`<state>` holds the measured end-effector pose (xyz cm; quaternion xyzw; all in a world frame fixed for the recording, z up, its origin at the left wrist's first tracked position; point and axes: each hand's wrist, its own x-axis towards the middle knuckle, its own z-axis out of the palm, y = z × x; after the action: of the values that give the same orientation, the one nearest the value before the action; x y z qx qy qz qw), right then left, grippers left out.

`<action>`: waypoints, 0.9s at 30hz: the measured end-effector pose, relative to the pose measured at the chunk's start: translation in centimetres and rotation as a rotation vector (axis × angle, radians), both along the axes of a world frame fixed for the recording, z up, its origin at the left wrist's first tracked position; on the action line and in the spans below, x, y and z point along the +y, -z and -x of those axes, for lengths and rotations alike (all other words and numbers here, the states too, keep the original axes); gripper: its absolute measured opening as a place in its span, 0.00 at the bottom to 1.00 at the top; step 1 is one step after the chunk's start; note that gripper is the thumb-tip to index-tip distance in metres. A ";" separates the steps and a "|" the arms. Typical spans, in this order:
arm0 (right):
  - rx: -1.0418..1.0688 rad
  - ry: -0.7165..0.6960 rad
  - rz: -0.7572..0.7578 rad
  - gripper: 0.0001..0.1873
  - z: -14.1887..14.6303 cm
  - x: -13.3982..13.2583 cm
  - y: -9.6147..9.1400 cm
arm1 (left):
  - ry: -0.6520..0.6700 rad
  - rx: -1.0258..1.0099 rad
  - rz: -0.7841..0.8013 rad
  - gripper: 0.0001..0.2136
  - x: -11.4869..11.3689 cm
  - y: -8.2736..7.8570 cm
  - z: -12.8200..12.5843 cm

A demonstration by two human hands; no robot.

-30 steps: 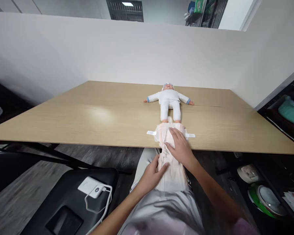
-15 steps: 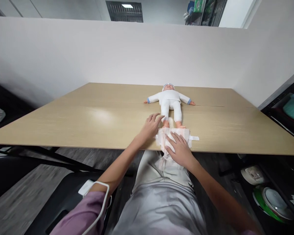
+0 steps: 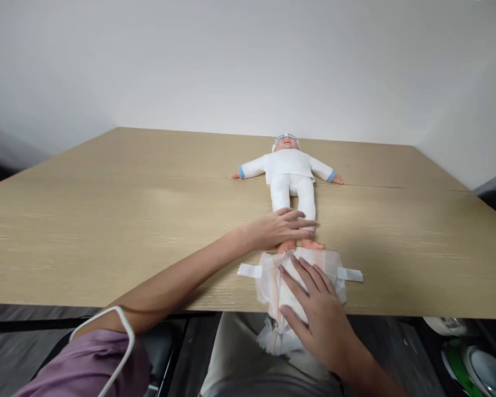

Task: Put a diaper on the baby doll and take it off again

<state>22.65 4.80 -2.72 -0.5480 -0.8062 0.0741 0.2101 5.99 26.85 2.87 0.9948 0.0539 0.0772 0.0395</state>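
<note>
A baby doll in white clothes with blue cuffs lies on its back on the table, arms spread, feet toward me. My left hand reaches across its lower legs just above the feet, fingers stretched out and partly covering them. Below the feet, a white disposable diaper is spread out, its two side tabs pointing left and right. Its lower end hangs past the table's front edge. My right hand rests on the diaper with fingers apart.
The wooden table stands against a white wall. A black chair is at the lower left. Green and white round items sit below the table's right end.
My left hand has moved right, from beside the doll's leg to across both lower legs. My right hand stays on the diaper. The view has tilted down and come closer.
</note>
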 end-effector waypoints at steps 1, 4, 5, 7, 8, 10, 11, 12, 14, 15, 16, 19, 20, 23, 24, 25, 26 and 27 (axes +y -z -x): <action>-0.003 -0.004 0.005 0.38 0.0 0.0 0.0 | 0.016 -0.033 0.017 0.37 0.2 0.0 -0.2; -0.004 -0.003 0.025 0.39 0.0 0.1 0.0 | 0.042 -0.102 0.044 0.28 0.7 0.1 -1.1; -0.003 -0.001 0.031 0.40 -0.1 0.2 0.0 | 0.058 -0.116 0.051 0.24 0.9 0.2 -1.5; -0.004 -0.007 0.045 0.41 -0.2 0.5 0.0 | 0.090 -0.136 0.071 0.17 1.1 0.0 -2.1; -0.006 -0.017 0.053 0.41 -0.3 0.7 0.0 | 0.101 -0.142 0.088 0.14 1.2 -0.3 -2.4; -0.012 -0.035 0.060 0.42 -0.5 1.1 -0.2 | 0.112 -0.160 0.149 0.13 1.5 -1.3 -2.7; -0.015 -0.042 0.063 0.41 -0.7 1.4 -0.3 | 0.115 -0.178 0.199 0.13 1.7 -2.2 -2.7; -0.016 -0.051 0.068 0.40 -0.9 1.8 -0.4 | 0.117 -0.205 0.258 0.14 2.0 -3.2 -2.7; -0.019 -0.073 0.091 0.38 -1.2 2.7 -0.7 | 0.101 -0.281 0.373 0.15 2.7 -5.5 -2.6; -0.021 -0.087 0.108 0.37 -1.3 3.3 -0.8 | 0.076 -0.324 0.419 0.14 3.1 -6.7 -2.5; -0.024 -0.101 0.127 0.36 -1.4 4.0 -0.9 | 0.041 -0.363 0.457 0.14 3.5 -7.9 -2.4; -0.042 -0.116 0.156 0.33 -1.5 6.9 -0.7 | -0.057 -0.466 0.542 0.20 4.6 -10.5 -2.0; -0.050 -0.108 0.154 0.32 -1.5 8.1 -0.6 | -0.081 -0.492 0.562 0.21 4.9 -11.0 -1.8; -0.074 -0.073 0.129 0.31 -1.5 12.5 0.0 | -0.135 -0.559 0.590 0.21 5.6 -11.5 -1.3; -0.082 -0.068 0.122 0.31 -1.5 14.2 0.2 | -0.142 -0.580 0.593 0.22 5.7 -11.5 -1.1; -0.090 -0.065 0.120 0.31 -1.6 15.9 0.3 | -0.137 -0.603 0.593 0.22 5.9 -11.4 -0.9; -0.093 -0.065 0.122 0.31 -1.7 17.8 0.3 | -0.127 -0.630 0.589 0.22 6.1 -11.3 -0.8; -0.090 -0.070 0.129 0.31 -1.8 19.6 0.2 | -0.114 -0.657 0.583 0.22 6.3 -11.3 -0.7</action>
<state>24.47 24.43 -2.96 -0.5347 -0.8271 0.1083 0.1354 6.67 33.14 14.13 0.8602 0.1127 0.3728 0.3291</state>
